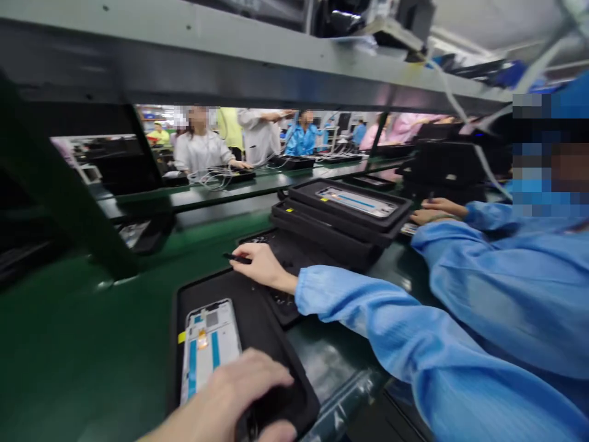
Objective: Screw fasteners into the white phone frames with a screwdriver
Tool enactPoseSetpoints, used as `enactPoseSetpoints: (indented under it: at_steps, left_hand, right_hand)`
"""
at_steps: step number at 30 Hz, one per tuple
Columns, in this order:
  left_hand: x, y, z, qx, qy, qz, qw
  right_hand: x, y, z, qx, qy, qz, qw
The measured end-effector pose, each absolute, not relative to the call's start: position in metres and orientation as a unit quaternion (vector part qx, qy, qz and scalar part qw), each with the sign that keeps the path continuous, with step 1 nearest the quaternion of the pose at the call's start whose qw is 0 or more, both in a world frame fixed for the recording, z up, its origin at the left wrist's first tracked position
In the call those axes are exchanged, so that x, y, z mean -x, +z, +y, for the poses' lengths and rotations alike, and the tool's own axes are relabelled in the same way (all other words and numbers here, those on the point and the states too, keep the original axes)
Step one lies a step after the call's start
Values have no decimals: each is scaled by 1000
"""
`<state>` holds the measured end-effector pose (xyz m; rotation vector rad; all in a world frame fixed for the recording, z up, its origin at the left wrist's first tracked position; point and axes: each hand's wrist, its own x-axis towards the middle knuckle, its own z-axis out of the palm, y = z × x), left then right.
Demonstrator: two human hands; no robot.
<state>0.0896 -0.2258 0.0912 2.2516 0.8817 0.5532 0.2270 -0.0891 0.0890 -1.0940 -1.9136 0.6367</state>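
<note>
1. Head view, labels: yellow tabs [181, 337] mark the near black tray [257, 328] and the tray stack [317, 236] toward 3 o'clock; any writing is too small to read.
2. The blue-striped phone frame [205, 359] lies in the near tray, between 7 and 8 o'clock.
3. Left hand [232, 387], 7 o'clock: fingers curl over that tray; I cannot tell what its grip has.
4. Right hand [261, 263], just off centre toward 8: narrow grip pinching a black pen-like tool [239, 258].
5. The green surface [92, 350] stretches from the tray's edge toward 8; a slanted post [69, 190] stands at 9.

I see a grey metal shelf [230, 38] spanning above the glossy green counter [87, 350], a slanting post [69, 209], pale ceiling [488, 23].
</note>
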Motion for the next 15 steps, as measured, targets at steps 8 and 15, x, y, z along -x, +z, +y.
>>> enactPoseSetpoints:
  at_steps: [8, 15]
  left_hand:
    - [-5, 65, -142, -783, 334, 523, 55]
    - [-17, 51, -145, -822, 295, 480, 82]
  right_hand:
    - [-223, 72, -72, 353, 452, -755, 318]
    - [-204, 61, -95, 375, 574, -674, 275]
